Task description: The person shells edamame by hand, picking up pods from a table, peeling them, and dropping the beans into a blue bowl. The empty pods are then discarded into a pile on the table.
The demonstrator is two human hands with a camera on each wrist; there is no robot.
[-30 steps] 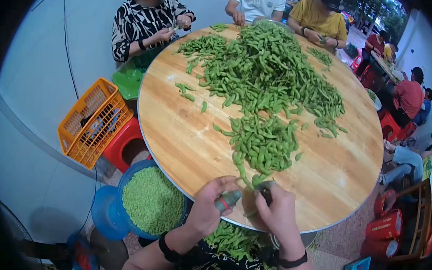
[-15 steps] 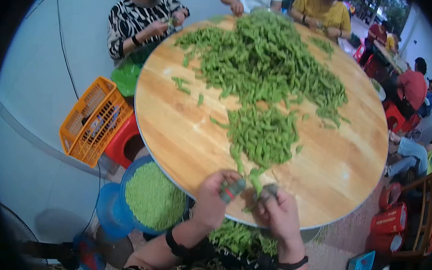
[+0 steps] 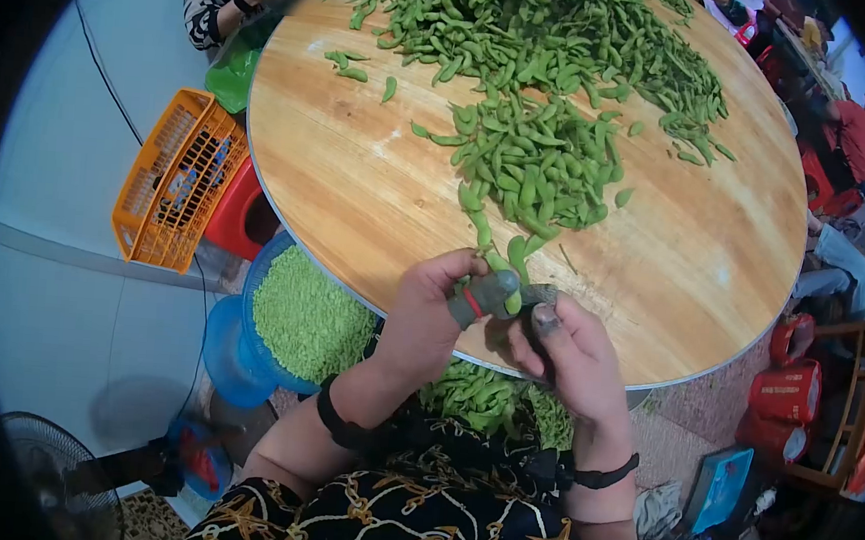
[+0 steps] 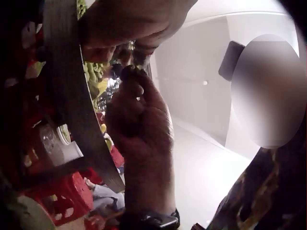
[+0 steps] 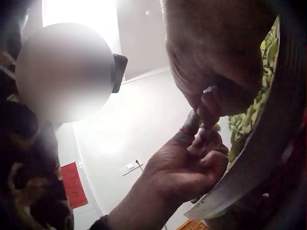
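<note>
Both hands meet over the near edge of the round wooden table (image 3: 671,297). My left hand (image 3: 424,315), its thumb in a grey-green cover with a red band, pinches a green edamame pod (image 3: 496,261). My right hand (image 3: 586,366), with dark covers on thumb and forefinger, has its curled fingertips at the same pod's near end. Another pod (image 3: 518,254) stands just beyond the fingertips. A small pile of pods (image 3: 540,167) lies just past the hands. In the right wrist view, the left hand (image 5: 184,165) touches the right hand's fingertips; the pod is mostly hidden there.
A large heap of pods (image 3: 530,26) covers the far table. Left below the table edge stands a blue basin (image 3: 251,287) of shelled beans (image 3: 314,312). More pods (image 3: 484,394) lie below the near edge. An orange crate (image 3: 173,182) sits on a red stool (image 3: 234,216).
The head view has tipped downward, so the table sits higher. My hands have come together, and the left covered thumb now lies across the pod close to the right fingertips.
</note>
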